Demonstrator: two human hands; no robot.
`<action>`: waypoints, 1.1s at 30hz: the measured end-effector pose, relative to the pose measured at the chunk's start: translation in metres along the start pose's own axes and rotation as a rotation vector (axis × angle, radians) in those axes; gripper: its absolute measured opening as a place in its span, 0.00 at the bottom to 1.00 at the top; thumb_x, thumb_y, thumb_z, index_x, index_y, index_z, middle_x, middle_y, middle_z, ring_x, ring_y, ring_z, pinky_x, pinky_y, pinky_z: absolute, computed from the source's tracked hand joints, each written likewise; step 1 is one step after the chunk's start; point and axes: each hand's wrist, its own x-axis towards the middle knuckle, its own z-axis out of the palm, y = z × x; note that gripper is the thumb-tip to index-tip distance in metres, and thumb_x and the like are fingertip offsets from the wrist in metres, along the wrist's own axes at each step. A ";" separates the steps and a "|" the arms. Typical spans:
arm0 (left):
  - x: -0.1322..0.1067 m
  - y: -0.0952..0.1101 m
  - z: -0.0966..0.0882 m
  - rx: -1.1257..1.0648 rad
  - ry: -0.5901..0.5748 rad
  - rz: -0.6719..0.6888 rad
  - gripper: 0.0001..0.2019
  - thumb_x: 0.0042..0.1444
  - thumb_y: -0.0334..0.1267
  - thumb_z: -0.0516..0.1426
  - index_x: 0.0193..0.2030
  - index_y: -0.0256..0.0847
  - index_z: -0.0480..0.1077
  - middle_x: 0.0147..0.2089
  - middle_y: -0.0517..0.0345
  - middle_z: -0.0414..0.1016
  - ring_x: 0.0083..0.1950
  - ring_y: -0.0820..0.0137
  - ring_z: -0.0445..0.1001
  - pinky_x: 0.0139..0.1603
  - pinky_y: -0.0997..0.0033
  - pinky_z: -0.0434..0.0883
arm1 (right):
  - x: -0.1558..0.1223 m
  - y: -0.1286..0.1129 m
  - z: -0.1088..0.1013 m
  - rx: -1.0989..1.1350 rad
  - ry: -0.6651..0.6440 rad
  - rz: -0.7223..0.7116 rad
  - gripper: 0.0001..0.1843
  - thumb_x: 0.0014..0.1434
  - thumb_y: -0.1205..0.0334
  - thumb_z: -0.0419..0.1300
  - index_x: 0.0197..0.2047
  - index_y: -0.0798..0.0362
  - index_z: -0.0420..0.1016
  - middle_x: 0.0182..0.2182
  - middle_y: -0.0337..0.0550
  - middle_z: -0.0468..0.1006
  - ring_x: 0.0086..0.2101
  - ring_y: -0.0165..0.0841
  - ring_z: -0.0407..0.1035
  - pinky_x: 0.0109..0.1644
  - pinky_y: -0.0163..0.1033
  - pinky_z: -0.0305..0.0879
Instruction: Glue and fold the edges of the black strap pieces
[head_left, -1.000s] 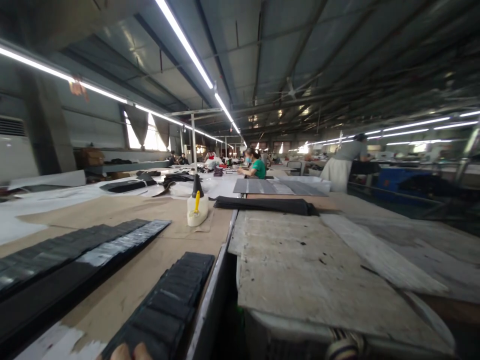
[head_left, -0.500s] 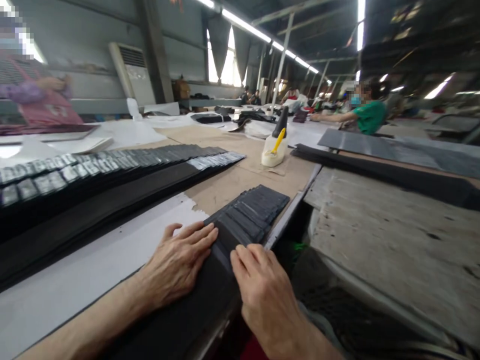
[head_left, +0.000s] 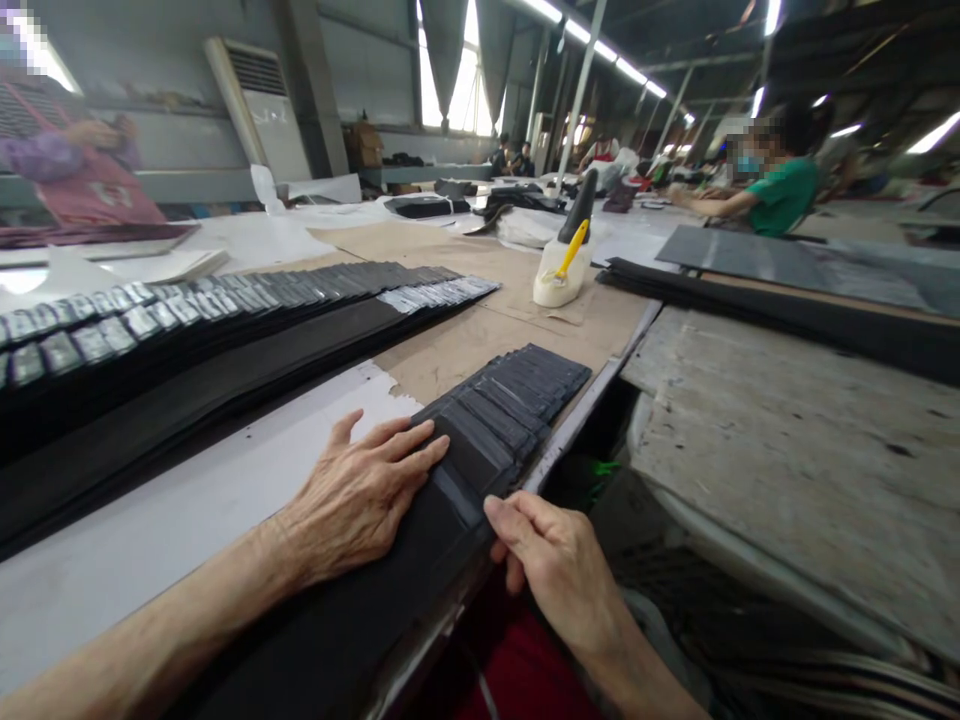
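Note:
A fanned row of dark leather pieces lies along the near right edge of the worktable. My left hand rests flat on the row's near end, fingers stretched out. At the table edge, my right hand pinches the edge of the nearest dark piece between thumb and fingers.
A longer row of overlapped dark pieces stretches across the left of the table. A white glue bottle with a black nozzle stands farther back. A worn board lies to the right. Other people work at the left and back right.
The camera has tipped down from the hall to the table. My right hand has slid off the top of the pieces to the table edge and closed on the nearest one.

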 end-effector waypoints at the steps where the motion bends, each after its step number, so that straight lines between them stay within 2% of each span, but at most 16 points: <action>1: 0.000 0.001 0.000 0.002 0.006 -0.001 0.22 0.61 0.34 0.42 0.61 0.53 0.54 0.63 0.62 0.57 0.62 0.60 0.56 0.61 0.45 0.39 | 0.001 -0.002 0.002 0.001 0.005 -0.007 0.22 0.58 0.51 0.48 0.17 0.53 0.64 0.09 0.34 0.63 0.14 0.26 0.60 0.22 0.30 0.55; 5: 0.000 0.002 -0.002 0.015 0.025 -0.004 0.21 0.61 0.34 0.41 0.60 0.53 0.56 0.62 0.62 0.58 0.62 0.60 0.56 0.61 0.45 0.40 | 0.002 -0.005 0.007 -0.047 0.084 -0.136 0.22 0.57 0.53 0.50 0.15 0.53 0.60 0.11 0.35 0.62 0.15 0.24 0.57 0.22 0.31 0.50; 10: -0.007 -0.011 -0.002 0.072 0.046 0.041 0.21 0.61 0.36 0.43 0.61 0.55 0.53 0.62 0.65 0.58 0.62 0.59 0.56 0.61 0.46 0.37 | 0.005 -0.017 0.005 -0.034 0.130 -0.267 0.19 0.58 0.55 0.49 0.18 0.53 0.60 0.13 0.35 0.63 0.17 0.25 0.59 0.24 0.30 0.51; 14: -0.013 -0.016 0.000 0.109 0.061 -0.016 0.23 0.62 0.45 0.44 0.64 0.56 0.46 0.66 0.65 0.50 0.65 0.60 0.51 0.63 0.49 0.36 | 0.012 -0.010 0.008 -0.138 0.126 -0.243 0.19 0.58 0.57 0.49 0.17 0.53 0.56 0.14 0.35 0.61 0.18 0.24 0.57 0.23 0.31 0.48; 16: -0.012 -0.013 0.001 0.100 0.044 0.019 0.25 0.62 0.49 0.44 0.65 0.56 0.41 0.66 0.66 0.47 0.66 0.61 0.47 0.64 0.50 0.34 | 0.014 -0.002 0.011 -0.208 0.114 -0.222 0.19 0.58 0.58 0.49 0.17 0.53 0.53 0.13 0.34 0.59 0.17 0.24 0.55 0.22 0.31 0.46; 18: -0.009 -0.010 0.000 0.066 -0.016 0.088 0.27 0.62 0.50 0.44 0.65 0.56 0.38 0.67 0.68 0.46 0.67 0.63 0.44 0.65 0.51 0.33 | 0.013 0.004 0.013 -0.268 0.145 -0.264 0.19 0.59 0.58 0.48 0.17 0.53 0.53 0.14 0.34 0.60 0.17 0.24 0.56 0.23 0.31 0.46; 21: -0.006 -0.008 -0.001 0.030 -0.088 0.144 0.27 0.62 0.50 0.43 0.65 0.53 0.38 0.67 0.66 0.45 0.67 0.65 0.46 0.67 0.52 0.39 | 0.010 0.003 0.018 -0.351 0.282 -0.415 0.17 0.60 0.61 0.46 0.19 0.53 0.56 0.16 0.36 0.63 0.18 0.24 0.58 0.24 0.32 0.45; 23: -0.008 -0.010 -0.001 0.046 -0.082 0.154 0.27 0.62 0.48 0.44 0.65 0.51 0.39 0.66 0.64 0.46 0.66 0.65 0.48 0.67 0.54 0.45 | 0.010 -0.001 0.022 -0.355 0.333 -0.473 0.16 0.60 0.63 0.46 0.20 0.53 0.57 0.17 0.37 0.65 0.18 0.24 0.59 0.25 0.33 0.46; 29: -0.020 -0.020 -0.008 0.187 0.066 0.206 0.29 0.60 0.47 0.48 0.66 0.46 0.41 0.65 0.57 0.51 0.62 0.60 0.58 0.58 0.60 0.64 | 0.017 -0.002 0.036 -0.261 0.287 -0.438 0.15 0.57 0.65 0.50 0.19 0.54 0.58 0.15 0.34 0.63 0.18 0.24 0.59 0.24 0.33 0.45; 33: -0.020 -0.021 -0.014 0.255 0.031 0.260 0.30 0.60 0.46 0.48 0.66 0.44 0.41 0.64 0.55 0.52 0.61 0.59 0.60 0.55 0.57 0.66 | 0.013 0.006 0.040 -0.232 0.342 -0.455 0.15 0.59 0.64 0.51 0.20 0.54 0.60 0.16 0.34 0.64 0.17 0.24 0.59 0.23 0.32 0.46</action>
